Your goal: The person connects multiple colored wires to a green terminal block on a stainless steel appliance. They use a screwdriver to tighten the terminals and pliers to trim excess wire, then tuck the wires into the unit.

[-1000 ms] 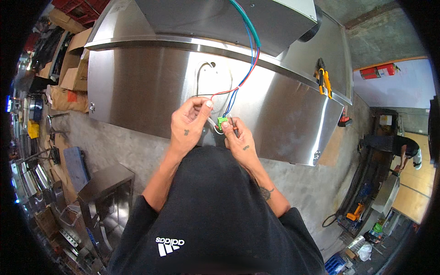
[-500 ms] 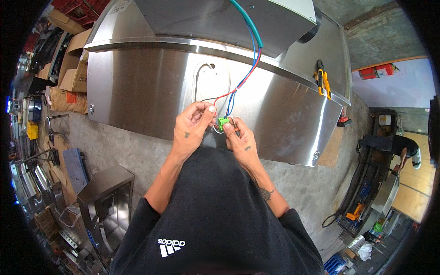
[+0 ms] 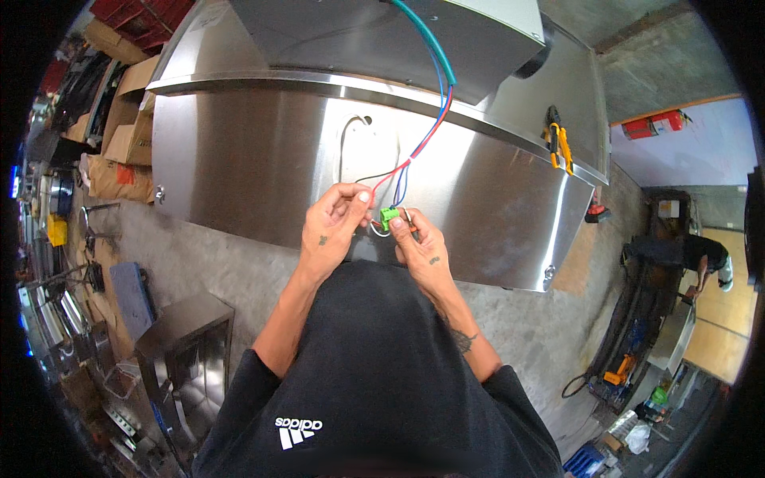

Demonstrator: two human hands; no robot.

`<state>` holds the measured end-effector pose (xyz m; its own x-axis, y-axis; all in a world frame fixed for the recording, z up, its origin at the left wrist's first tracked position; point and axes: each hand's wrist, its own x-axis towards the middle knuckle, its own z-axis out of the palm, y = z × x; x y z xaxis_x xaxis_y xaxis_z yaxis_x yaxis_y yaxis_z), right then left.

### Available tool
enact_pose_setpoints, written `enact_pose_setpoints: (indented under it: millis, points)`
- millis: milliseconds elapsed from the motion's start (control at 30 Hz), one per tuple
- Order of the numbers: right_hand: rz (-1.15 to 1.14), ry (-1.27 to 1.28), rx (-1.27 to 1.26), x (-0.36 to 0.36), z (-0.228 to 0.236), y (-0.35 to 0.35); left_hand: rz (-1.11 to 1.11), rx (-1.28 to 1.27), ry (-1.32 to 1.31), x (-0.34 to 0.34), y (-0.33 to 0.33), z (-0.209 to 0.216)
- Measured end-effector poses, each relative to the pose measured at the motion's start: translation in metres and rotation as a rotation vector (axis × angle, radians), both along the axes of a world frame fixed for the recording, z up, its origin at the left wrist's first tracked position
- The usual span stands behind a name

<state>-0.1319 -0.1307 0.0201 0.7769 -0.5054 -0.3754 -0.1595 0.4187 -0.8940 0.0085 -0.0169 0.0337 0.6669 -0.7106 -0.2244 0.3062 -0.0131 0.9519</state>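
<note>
My left hand (image 3: 336,223) pinches a red wire (image 3: 387,182) between thumb and fingers, just left of a green terminal block (image 3: 389,215). With thumb and fingers closed, my right hand (image 3: 420,240) grips that block from its right side. Blue wires (image 3: 402,185) run into the top of the block, and a white wire (image 3: 379,232) loops below it. The wires come down from a teal sleeve (image 3: 434,41) hanging off the grey metal housing above. A black wire (image 3: 374,178) branches left behind my left fingers. The red wire's tip is hidden by my hand.
A long stainless steel panel (image 3: 239,159) stretches in front of me. Yellow-handled pliers (image 3: 559,142) lie on its right ledge. Cardboard boxes (image 3: 131,119) stand at the left, and a steel cabinet (image 3: 185,331) sits lower left. Another person (image 3: 701,253) works at the far right.
Both hands stay closed on the same things and have barely moved. The red wire and the bundle above it have shifted slightly; the view has tilted a little.
</note>
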Motion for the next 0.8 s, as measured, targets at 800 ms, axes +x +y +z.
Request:
enact_pose_setpoints:
  millis: [800]
  points:
    - [-0.007,0.091,-0.751,-0.022,0.052,-0.006,-0.341,-0.065,0.082,-0.003,-0.013,-0.004]
